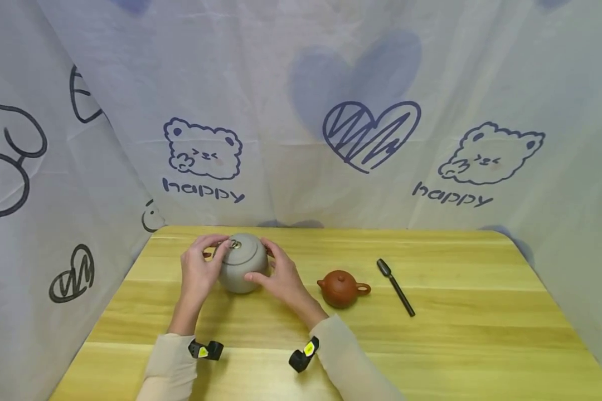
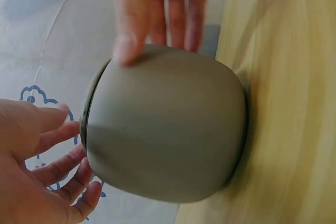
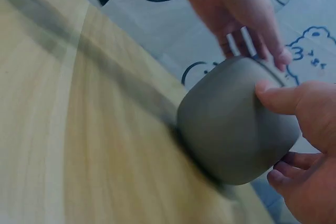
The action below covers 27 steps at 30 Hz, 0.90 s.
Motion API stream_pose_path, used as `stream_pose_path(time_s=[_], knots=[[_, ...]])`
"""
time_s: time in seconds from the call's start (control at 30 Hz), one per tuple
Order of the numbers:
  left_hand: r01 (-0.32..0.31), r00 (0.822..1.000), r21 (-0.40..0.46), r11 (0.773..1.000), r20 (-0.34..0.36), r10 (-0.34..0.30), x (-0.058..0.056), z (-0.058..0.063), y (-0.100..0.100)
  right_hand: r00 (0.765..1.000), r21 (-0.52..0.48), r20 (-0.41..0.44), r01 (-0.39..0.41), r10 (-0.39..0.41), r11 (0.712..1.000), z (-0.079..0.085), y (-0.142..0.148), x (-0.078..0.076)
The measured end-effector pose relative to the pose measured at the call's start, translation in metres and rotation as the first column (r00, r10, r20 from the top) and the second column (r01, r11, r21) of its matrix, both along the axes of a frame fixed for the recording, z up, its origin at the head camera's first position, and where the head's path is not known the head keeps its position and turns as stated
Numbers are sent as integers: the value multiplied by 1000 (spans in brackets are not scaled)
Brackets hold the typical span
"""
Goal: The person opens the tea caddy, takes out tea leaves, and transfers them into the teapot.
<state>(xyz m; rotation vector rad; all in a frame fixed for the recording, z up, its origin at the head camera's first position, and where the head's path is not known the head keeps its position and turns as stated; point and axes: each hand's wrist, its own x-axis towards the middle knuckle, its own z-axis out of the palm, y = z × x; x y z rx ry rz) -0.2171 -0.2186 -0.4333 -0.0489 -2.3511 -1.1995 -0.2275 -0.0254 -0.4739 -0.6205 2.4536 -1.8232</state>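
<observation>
A round grey lidded jar (image 1: pixel 239 278) stands upright at the left of the wooden table. Its flat lid (image 1: pixel 244 255) carries a small brass-coloured ring at the centre. My left hand (image 1: pixel 200 264) is at the lid, with thumb and forefinger pinching by the ring; the exact contact is partly hidden. My right hand (image 1: pixel 285 277) holds the jar's right side, thumb in front and fingers behind. In the left wrist view, a thin dark seam runs between the lid and the jar body (image 2: pixel 168 124). The right wrist view shows the right thumb pressed on the jar (image 3: pixel 231 124).
To the right of the jar sits a small reddish-brown teapot (image 1: pixel 340 289), its handle pointing right. Farther right lies a slim dark utensil (image 1: pixel 396 288) with a wider oval end. A printed white cloth (image 1: pixel 281 184) hangs behind the wooden table (image 1: pixel 461 334).
</observation>
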Motion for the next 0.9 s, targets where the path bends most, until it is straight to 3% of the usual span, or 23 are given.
stream_pose_path(time_s=[0.27,0.47,0.7,0.9], knots=[[10,998,41,999,-60,-7,4,-7,-8,993,-57,-113,23,-30,998,26,29,4],[103,989,33,994,-111,-99,11,-8,-17,981,-84,-189,17,-33,996,55,59,17],[157,977,-89,984,-133,-168,19,-8,-30,949,-12,-312,39,-41,999,73,105,33],[224,969,-242,944,-48,-242,20,-4,-41,918,138,-389,143,-79,980,70,157,43]])
